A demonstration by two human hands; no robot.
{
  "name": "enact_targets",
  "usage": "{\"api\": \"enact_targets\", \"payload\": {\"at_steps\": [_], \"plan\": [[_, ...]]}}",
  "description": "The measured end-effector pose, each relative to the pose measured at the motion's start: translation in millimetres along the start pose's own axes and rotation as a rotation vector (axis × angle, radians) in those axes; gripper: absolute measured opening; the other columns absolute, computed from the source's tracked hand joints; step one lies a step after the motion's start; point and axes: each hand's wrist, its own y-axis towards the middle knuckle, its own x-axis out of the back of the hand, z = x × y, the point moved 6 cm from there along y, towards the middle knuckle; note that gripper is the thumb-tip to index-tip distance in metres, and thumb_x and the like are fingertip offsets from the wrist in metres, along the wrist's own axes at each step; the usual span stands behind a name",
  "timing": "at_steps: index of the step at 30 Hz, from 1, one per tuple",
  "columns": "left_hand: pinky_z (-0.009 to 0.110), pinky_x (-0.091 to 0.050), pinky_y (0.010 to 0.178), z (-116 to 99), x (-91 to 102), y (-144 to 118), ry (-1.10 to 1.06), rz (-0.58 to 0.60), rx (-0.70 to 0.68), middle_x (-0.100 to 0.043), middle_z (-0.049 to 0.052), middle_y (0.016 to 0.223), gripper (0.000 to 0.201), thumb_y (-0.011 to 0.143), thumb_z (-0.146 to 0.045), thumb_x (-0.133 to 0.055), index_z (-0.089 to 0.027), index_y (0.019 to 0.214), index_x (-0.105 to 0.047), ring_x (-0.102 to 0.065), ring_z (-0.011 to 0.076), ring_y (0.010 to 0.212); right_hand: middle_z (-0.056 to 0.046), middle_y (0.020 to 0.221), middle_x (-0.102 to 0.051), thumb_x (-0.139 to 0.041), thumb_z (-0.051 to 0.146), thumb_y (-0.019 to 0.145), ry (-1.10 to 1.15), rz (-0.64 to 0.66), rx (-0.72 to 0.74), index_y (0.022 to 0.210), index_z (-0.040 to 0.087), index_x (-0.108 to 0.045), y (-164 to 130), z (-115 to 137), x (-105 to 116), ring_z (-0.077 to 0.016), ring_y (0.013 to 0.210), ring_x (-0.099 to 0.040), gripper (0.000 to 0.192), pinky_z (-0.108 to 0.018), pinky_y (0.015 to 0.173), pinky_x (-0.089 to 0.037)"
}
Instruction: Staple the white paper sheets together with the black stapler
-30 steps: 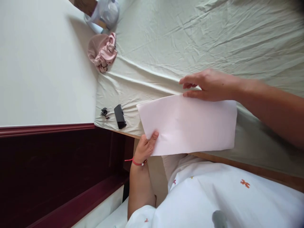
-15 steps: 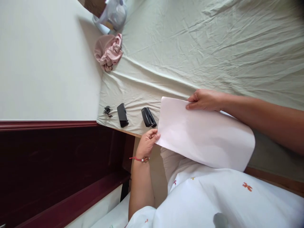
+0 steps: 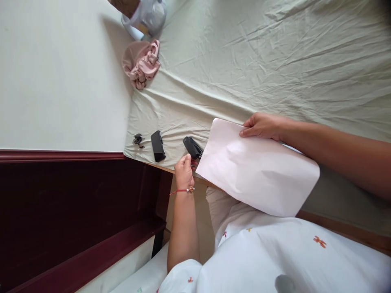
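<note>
My right hand (image 3: 265, 126) pinches the upper edge of a sheet of white paper (image 3: 256, 171), thumb on top. The sheet hangs curved over my lap, its far right end bent down. My left hand (image 3: 185, 169), with a red string bracelet on the wrist, is off the paper. Its partly curled fingers are apart at the near end of a black stapler (image 3: 192, 147), which lies on the bedsheet beside the paper's left edge. Whether the fingertips touch the stapler I cannot tell.
Left of the stapler lie a black rectangular case (image 3: 158, 145) and a small dark tangled item (image 3: 138, 140). Farther back are a crumpled pink cloth (image 3: 142, 63) and a translucent container (image 3: 149, 18). A wrinkled pale green sheet (image 3: 275, 65) covers the surface, beside a white wall (image 3: 61, 73).
My left hand has let go of the paper's left corner and moved left to the stapler. The paper, still in my right hand, has tilted and its left edge has risen slightly.
</note>
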Motion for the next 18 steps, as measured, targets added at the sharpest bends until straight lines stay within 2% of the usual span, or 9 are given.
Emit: {"api": "enact_targets", "payload": {"at_steps": [4, 7, 9, 13, 15, 18], "plan": [[0.024, -0.034, 0.054, -9, -13.1, -3, 0.038, 0.030, 0.022, -0.073, 0.001, 0.078, 0.059, 0.082, -0.074, -0.088, -0.018, 0.084, -0.069, -0.059, 0.0105, 0.060, -0.007, 0.079, -0.083, -0.092, 0.058, 0.079, -0.164, -0.121, -0.002, 0.080, 0.029, -0.085, 6, -3, 15, -0.0274, 0.063, -0.075, 0.030, -0.039, 0.057, -0.060], [0.022, -0.031, 0.052, -13, -18.6, -6, 0.024, 0.026, 0.044, -0.074, 0.001, 0.078, 0.066, 0.079, -0.080, -0.091, -0.019, 0.083, -0.067, -0.055, 0.0083, 0.056, -0.007, 0.078, -0.082, -0.091, 0.063, 0.080, -0.186, -0.137, 0.066, 0.082, 0.029, -0.085, 11, -2, 17, -0.0251, 0.060, -0.072, 0.034, -0.037, 0.052, -0.055], [0.022, -0.030, 0.051, -14, -20.0, -8, 0.005, 0.010, 0.041, -0.071, -0.001, 0.075, 0.067, 0.078, -0.081, -0.092, -0.019, 0.083, -0.066, -0.051, 0.0075, 0.055, -0.006, 0.078, -0.081, -0.090, 0.062, 0.080, -0.182, -0.135, 0.065, 0.080, 0.029, -0.084, 13, -1, 16, -0.0239, 0.058, -0.070, 0.034, -0.036, 0.050, -0.052], [0.022, -0.031, 0.053, -8, -16.9, -8, -0.031, -0.057, -0.026, -0.058, -0.007, 0.068, 0.065, 0.077, -0.078, -0.094, -0.019, 0.088, -0.069, -0.047, 0.0078, 0.057, -0.007, 0.081, -0.082, -0.090, 0.055, 0.081, -0.188, -0.166, -0.041, 0.081, 0.029, -0.083, 13, -1, 13, -0.0248, 0.059, -0.070, 0.028, -0.038, 0.052, -0.052], [0.022, -0.034, 0.054, -1, -13.6, -7, -0.032, -0.084, -0.072, -0.060, -0.005, 0.073, 0.066, 0.076, -0.076, -0.094, -0.018, 0.097, -0.072, -0.051, 0.0091, 0.062, -0.008, 0.082, -0.083, -0.090, 0.052, 0.081, -0.174, -0.175, -0.042, 0.084, 0.029, -0.084, 12, 2, 12, -0.0263, 0.063, -0.072, 0.024, -0.038, 0.054, -0.053], [0.023, -0.047, 0.063, 12, -9.4, -6, -0.015, -0.087, -0.153, -0.074, 0.004, 0.095, 0.073, 0.076, -0.077, -0.094, -0.018, 0.113, -0.073, -0.067, 0.0134, 0.078, -0.008, 0.082, -0.082, -0.088, 0.049, 0.084, -0.170, -0.203, -0.025, 0.092, 0.028, -0.087, 9, 7, 12, -0.0260, 0.064, -0.073, 0.023, -0.037, 0.054, -0.053]]}}
